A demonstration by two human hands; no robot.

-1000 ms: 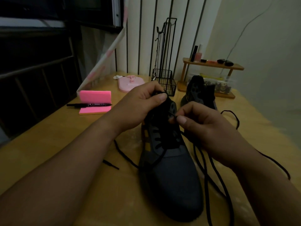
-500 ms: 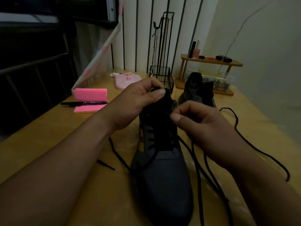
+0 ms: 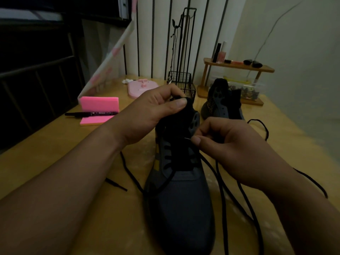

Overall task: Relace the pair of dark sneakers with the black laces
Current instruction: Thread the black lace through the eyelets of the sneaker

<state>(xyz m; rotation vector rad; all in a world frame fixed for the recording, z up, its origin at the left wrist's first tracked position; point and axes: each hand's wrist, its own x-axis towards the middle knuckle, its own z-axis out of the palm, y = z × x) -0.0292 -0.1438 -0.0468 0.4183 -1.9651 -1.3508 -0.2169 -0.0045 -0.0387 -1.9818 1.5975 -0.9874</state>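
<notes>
A dim room with a pale striped wall behind a yellow wooden tabletop (image 3: 46, 153); near its front edge, toe toward the viewer, lies a dark grey sneaker (image 3: 181, 205); the left hand (image 3: 147, 115) pinches the top of its black tongue between thumb and fingers; the right hand (image 3: 233, 146) is closed on the tip of a black lace (image 3: 220, 183), held just beside the upper right eyelets; the lace trails in loops over the tabletop to the right; the second sneaker (image 3: 220, 103) stands farther back, before a small wooden shelf (image 3: 239, 67); toward the left edge lie a pink sponge (image 3: 99, 105) and a black marker (image 3: 92, 113); a black wire rack (image 3: 184, 85) stands at the back.
</notes>
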